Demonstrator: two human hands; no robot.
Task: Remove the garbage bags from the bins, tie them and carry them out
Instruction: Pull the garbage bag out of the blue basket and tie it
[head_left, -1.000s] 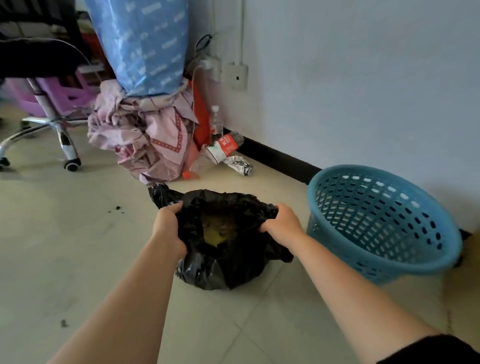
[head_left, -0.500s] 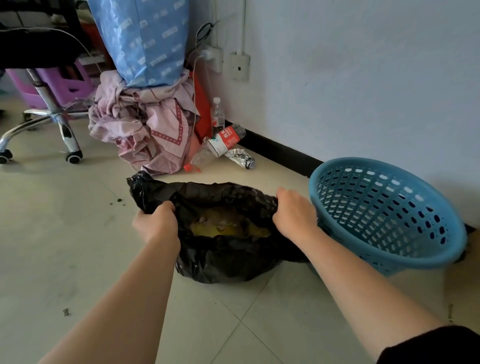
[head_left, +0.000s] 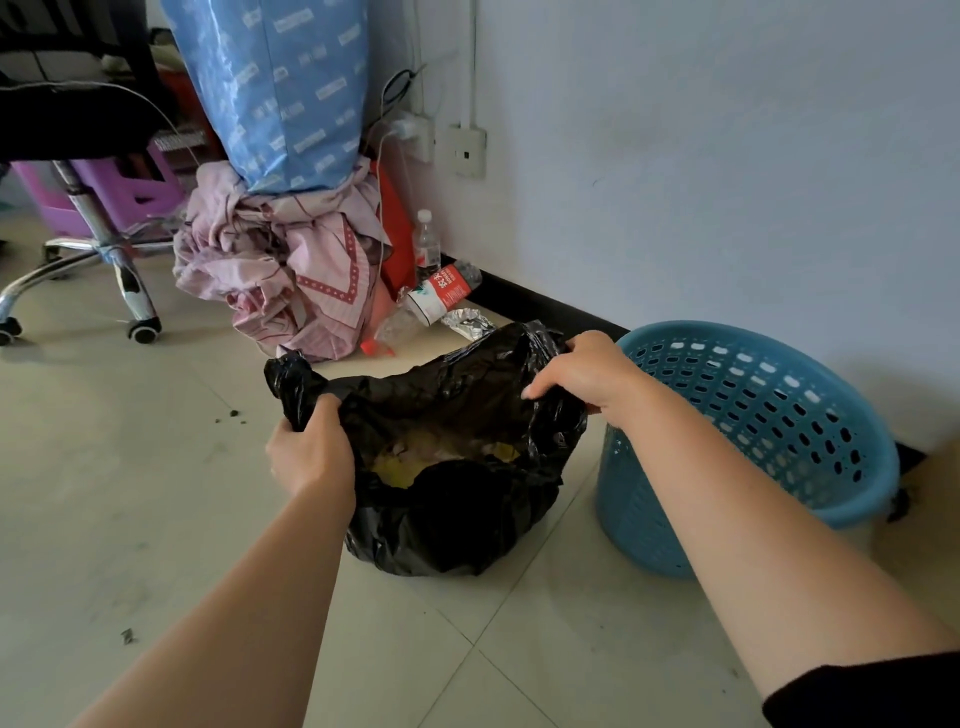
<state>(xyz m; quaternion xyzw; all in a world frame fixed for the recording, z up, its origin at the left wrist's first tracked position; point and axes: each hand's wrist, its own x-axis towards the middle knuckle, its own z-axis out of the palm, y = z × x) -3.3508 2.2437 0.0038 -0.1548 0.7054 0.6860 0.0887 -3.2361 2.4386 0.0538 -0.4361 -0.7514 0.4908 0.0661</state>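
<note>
Garbage bag, black plastic, is sitting on the tiled floor directly in front of you, outside the blue perforated bin and just to its left. You are gripping the bag at two opposite points of its rim. Your left hand is closing its fingers round a bunched ear of plastic at the near-left side. Your right hand is curling its fingers over the far-right edge, close to the bin's rim. Between your hands the mouth of the bag is gaping open and yellowish waste is showing inside; what that waste consists of cannot be told from this view.

The bin is standing on the floor beside the white wall. Beyond the bag, a pink cloth bundle is lying beneath a blue wrapped roll. One plastic bottle is standing upright by the wall, and a second bottle with a red label is lying just in front of it. An office chair base is standing at the far left.
</note>
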